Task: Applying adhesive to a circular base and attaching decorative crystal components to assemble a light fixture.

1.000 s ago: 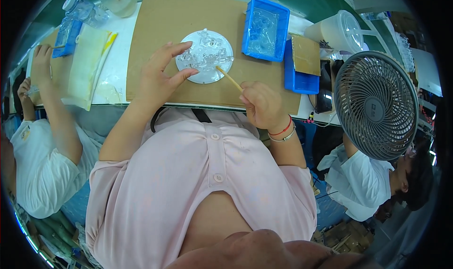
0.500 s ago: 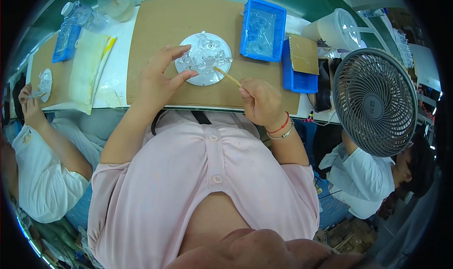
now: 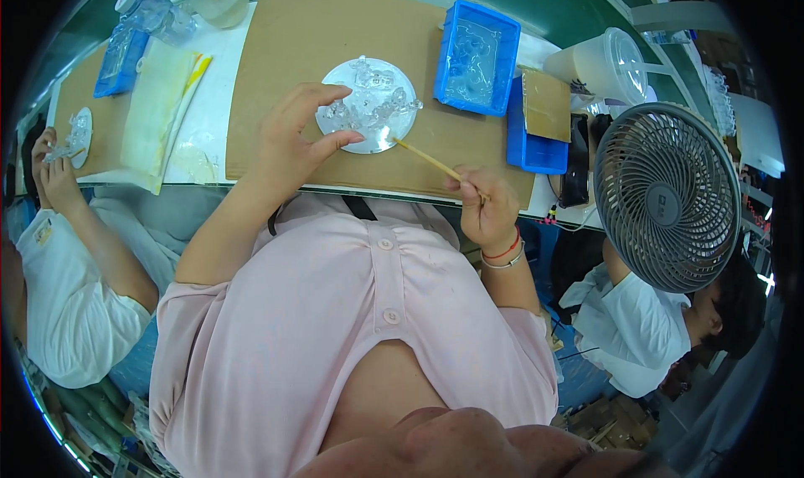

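Observation:
A round white plate [image 3: 346,144] lies on a brown cardboard sheet, with several small clear plastic pieces [image 3: 374,77] spread over it. My left hand [image 3: 293,139] is at the plate's left side, its thumb and forefinger spread apart and nothing plainly gripped between them. Whether its fingertips touch the plate or the nearest clear pieces cannot be made out. My right hand [image 3: 488,203], low and to the right, pinches a thin wooden stick [image 3: 427,158] near its rear end. The stick slants up to the left, and its tip is over the plate's lower right part.
A blue tray [image 3: 442,63] of clear pieces stands behind right on the cardboard sheet [image 3: 285,38]. Beside it are a smaller blue bin [image 3: 548,155], a lidded tub [image 3: 586,63] and a fan [image 3: 666,197]. Bottles [image 3: 155,17] stand far left; co-workers [image 3: 84,302] sit on both sides.
My right hand has moved right and nearer, now holding the stick farther back. The stick's tip has gone from beside the clear pieces to the plate's lower right part. My left hand stays spread.

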A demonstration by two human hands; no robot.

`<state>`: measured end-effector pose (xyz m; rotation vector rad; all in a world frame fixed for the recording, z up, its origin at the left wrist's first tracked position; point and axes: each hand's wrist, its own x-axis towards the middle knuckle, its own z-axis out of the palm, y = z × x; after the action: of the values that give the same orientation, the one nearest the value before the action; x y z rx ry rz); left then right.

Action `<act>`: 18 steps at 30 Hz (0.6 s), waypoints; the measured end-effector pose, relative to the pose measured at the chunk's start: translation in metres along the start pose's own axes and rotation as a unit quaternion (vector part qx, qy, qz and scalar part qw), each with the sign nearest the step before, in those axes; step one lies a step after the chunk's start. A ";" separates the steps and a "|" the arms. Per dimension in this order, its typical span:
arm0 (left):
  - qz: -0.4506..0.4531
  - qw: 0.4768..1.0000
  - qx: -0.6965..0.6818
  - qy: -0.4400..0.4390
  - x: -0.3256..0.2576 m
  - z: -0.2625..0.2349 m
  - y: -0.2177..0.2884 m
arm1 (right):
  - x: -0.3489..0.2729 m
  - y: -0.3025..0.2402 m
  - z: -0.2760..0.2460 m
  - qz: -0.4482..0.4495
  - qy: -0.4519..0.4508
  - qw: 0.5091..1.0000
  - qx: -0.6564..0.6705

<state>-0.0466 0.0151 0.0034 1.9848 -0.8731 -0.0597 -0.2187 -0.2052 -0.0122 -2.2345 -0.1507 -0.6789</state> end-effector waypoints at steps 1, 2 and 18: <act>0.032 0.999 0.011 0.006 -0.002 0.003 -0.002 | -0.002 0.000 0.000 -0.002 -0.002 1.000 0.020; 0.065 0.998 0.022 0.012 -0.004 0.004 -0.004 | 0.000 0.002 0.001 -0.002 -0.003 1.000 0.020; -0.024 0.993 0.000 -0.115 -0.001 -0.014 -0.010 | -0.004 0.000 0.008 0.001 0.015 1.000 0.008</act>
<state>-0.0368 0.0292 0.0034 2.0256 -0.9693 -0.3212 -0.2190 -0.1991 -0.0192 -2.2076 -0.1384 -0.7078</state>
